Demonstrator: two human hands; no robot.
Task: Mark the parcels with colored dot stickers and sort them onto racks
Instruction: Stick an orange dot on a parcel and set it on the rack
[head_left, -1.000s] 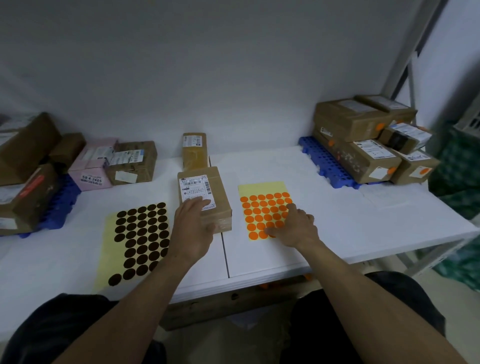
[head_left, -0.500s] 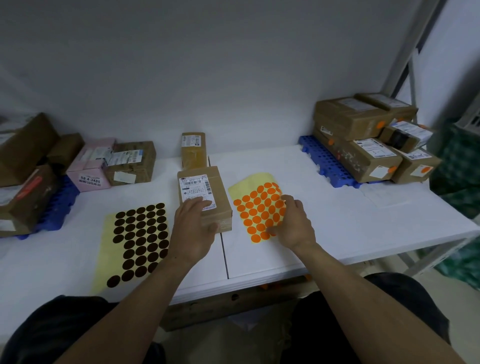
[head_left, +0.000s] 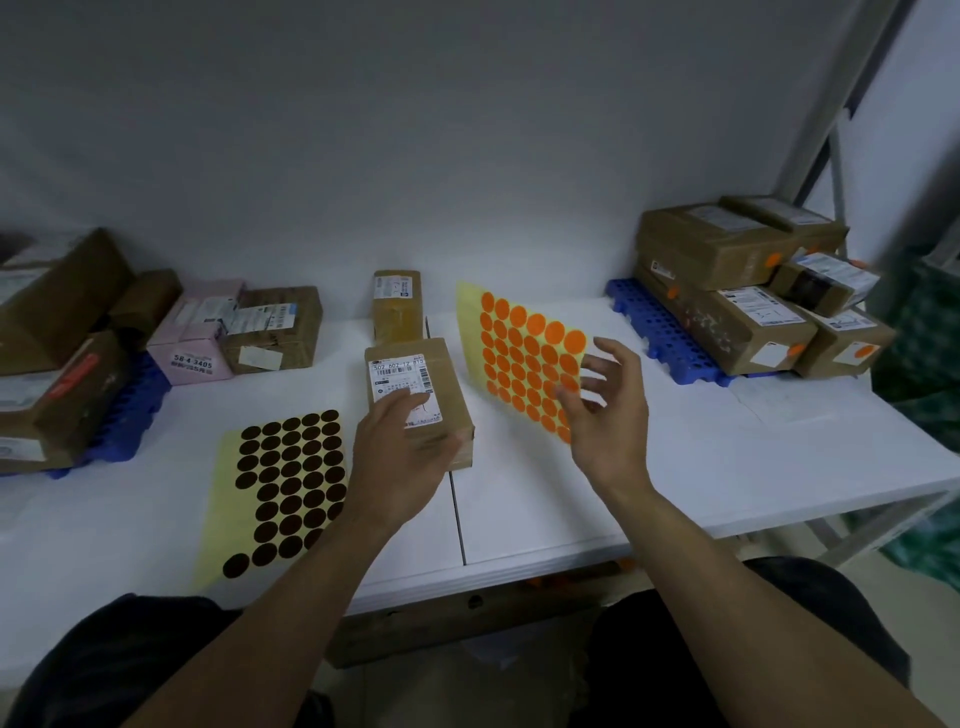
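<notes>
Orange dot sticker sheet (head_left: 519, 358), tilted up off the white counter (head_left: 675, 467), is pinched at its lower corner by the right grip (head_left: 605, 415). At its nine o'clock, the left grip (head_left: 400, 457) rests flat, fingers relaxed, on a brown parcel (head_left: 447, 374). A dark dot sheet (head_left: 285, 488) lies at the parcel's eight o'clock.

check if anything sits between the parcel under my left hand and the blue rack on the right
Yes: the orange sticker sheet, held up by the right hand, hangs between the parcel and the blue rack. Nothing else visible in that stretch.
</notes>
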